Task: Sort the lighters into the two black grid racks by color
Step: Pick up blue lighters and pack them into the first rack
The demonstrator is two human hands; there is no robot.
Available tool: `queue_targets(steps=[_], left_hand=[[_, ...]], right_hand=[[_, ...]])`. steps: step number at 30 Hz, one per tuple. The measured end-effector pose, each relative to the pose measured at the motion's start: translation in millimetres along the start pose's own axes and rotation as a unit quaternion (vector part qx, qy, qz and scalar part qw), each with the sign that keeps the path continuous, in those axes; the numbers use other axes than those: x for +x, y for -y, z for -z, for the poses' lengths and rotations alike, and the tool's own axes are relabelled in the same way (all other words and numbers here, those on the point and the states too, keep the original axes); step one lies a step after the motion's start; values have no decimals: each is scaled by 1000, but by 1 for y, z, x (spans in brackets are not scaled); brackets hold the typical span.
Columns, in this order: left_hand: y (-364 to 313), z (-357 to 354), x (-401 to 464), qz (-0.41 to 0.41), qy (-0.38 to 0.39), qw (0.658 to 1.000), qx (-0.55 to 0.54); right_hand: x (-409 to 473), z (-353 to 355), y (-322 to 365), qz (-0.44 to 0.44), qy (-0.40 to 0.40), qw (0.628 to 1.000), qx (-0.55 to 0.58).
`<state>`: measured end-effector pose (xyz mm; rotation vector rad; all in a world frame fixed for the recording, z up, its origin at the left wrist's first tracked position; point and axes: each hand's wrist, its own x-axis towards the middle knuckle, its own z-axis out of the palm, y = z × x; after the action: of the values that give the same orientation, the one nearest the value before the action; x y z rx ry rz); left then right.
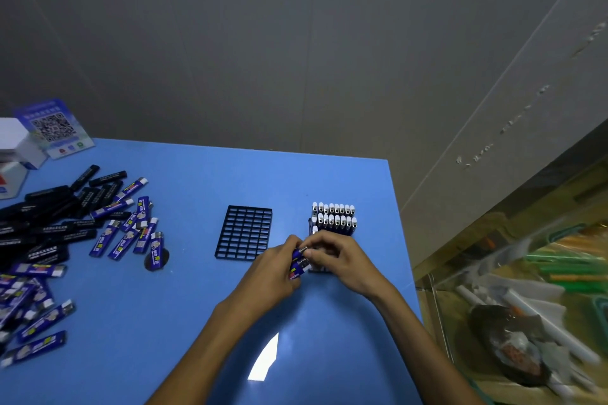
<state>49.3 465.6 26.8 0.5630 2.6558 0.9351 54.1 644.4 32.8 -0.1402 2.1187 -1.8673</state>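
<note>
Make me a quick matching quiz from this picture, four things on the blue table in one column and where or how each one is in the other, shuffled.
1. left rack
2. right rack
3. black lighters
4. lighter in both hands

A. piled at the table's far left
B. empty, all cells bare
C. pinched between the left hand and right hand
D. two far rows filled with upright lighters

Pairs: 1-B, 2-D, 3-A, 4-C

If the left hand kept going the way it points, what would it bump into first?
Probably the right hand. The left hand points up and to the right, holding blue lighters that already meet the right fingers. Behind them stands the filled rack, though depth is hard to judge.
</note>
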Motion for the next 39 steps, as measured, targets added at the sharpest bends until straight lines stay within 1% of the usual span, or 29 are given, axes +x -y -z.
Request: queue_targets(steps=[6,11,17,20,23,28,32,39], left_hand=[[0,1,3,6,1,1000,-7],[6,2,0,17,-2,1000,-12],[14,0,-2,38,-10,998,-38],[17,1,-2,43,-17,998,-47],[18,3,-3,44,-20,997,-58],[22,4,-4,51,-21,996,-64],[25,4,-5,50,-21,997,-60],[30,5,-5,58,-22,996,-63]], right_hand=[[3,8,1,20,-9,1000,14],[4,23,0,19,-49,997,53],[0,36,0,17,-115,989,88],[0,42,-7,3,-139,988,67],[1,46,-18,-13,-156,988,8],[1,45,-22,1,-187,981,-52],[0,41,-23,-17,-170,983,-62],[10,41,-34,-24,-190,975,-114]])
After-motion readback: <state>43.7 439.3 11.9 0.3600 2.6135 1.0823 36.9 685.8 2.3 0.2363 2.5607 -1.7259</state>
